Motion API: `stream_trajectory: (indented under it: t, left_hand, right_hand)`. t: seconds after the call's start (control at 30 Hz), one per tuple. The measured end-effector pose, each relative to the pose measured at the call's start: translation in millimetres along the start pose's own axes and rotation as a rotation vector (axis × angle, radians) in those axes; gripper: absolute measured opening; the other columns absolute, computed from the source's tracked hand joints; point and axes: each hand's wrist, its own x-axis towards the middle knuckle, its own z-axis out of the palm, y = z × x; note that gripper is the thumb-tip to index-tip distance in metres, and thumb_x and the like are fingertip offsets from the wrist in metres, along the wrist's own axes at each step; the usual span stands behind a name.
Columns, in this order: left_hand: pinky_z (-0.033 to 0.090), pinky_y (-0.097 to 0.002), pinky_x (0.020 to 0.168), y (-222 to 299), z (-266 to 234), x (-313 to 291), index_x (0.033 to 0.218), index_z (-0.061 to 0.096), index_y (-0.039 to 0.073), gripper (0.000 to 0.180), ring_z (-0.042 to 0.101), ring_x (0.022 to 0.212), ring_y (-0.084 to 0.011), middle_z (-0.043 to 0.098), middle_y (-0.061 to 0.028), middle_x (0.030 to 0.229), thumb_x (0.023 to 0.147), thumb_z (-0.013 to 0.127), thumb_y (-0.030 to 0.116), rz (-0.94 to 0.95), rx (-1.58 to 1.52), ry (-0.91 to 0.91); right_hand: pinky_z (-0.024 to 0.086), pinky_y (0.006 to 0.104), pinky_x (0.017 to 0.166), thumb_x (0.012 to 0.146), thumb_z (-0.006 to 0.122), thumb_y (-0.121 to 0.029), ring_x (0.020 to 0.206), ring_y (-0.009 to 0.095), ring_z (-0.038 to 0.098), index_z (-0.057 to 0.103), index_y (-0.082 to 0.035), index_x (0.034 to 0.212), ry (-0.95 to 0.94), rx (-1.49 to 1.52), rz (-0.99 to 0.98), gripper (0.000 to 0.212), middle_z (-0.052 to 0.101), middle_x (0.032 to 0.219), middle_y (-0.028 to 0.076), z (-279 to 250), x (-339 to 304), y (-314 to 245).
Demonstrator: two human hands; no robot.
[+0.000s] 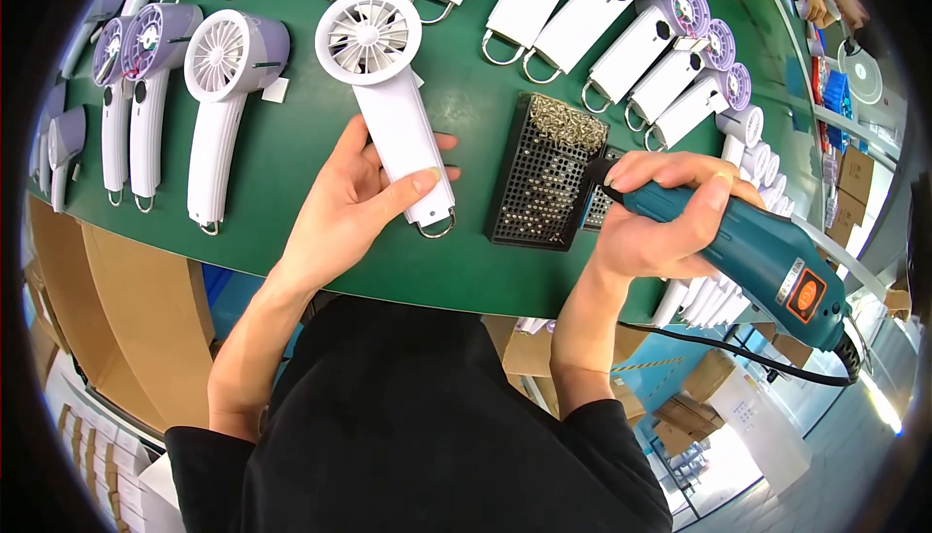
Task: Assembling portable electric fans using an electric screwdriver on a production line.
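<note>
My left hand is closed around the handle of a white handheld fan, thumb on its front. The fan's round slotted head points away from me and a small metal loop hangs at its near end. My right hand grips a teal electric screwdriver with a black nose, tilted with its cord end to the lower right. That nose is at the right edge of a black screw tray, whose perforated plate carries many small screws heaped at its far end. The screwdriver's tip is hard to make out.
Finished-looking fans with lilac heads lie at the left of the green table. Several opened fans with exposed heads line the far right. A black cord runs below the screwdriver. Cardboard boxes stand beyond the near edge.
</note>
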Motion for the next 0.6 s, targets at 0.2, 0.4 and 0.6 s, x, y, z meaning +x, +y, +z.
stream_trajectory:
  t: [0.2, 0.4, 0.6]
  left_hand:
    - [0.056, -0.0368, 0.09, -4, 0, -3, 0.141, 0.03, -0.002, 0.056, 0.064, 0.113, -0.0266, 0.058, -0.0189, 0.13, 0.095, 0.062, 0.003, 0.014, -0.009, 0.026]
    - [0.056, -0.0361, 0.089, -8, 5, -1, 0.139, 0.032, -0.003, 0.053, 0.066, 0.11, -0.0256, 0.06, -0.019, 0.128, 0.095, 0.061, 0.002, 0.027, 0.032, 0.043]
    - [0.057, -0.0364, 0.088, -11, 5, -1, 0.14, 0.032, -0.002, 0.053, 0.066, 0.111, -0.0272, 0.061, -0.0189, 0.127, 0.096, 0.06, 0.001, 0.065, 0.029, 0.046]
  right_hand:
    - [0.048, 0.0384, 0.033, 0.095, 0.05, -0.015, 0.036, 0.023, 0.048, 0.037, -0.003, 0.102, -0.007, 0.013, -0.061, 0.018, 0.049, 0.065, 0.014, -7, 1, -6]
    - [0.048, 0.0386, 0.037, 0.103, 0.038, -0.033, 0.041, 0.024, 0.047, 0.037, -0.013, 0.119, -0.079, 0.298, 0.054, 0.025, 0.049, 0.08, 0.013, -5, -32, -52]
    - [0.054, 0.04, 0.043, 0.1, 0.047, -0.023, 0.05, 0.03, 0.059, 0.028, -0.006, 0.122, -0.281, 0.437, -0.069, 0.033, 0.053, 0.085, 0.019, 19, -60, -48]
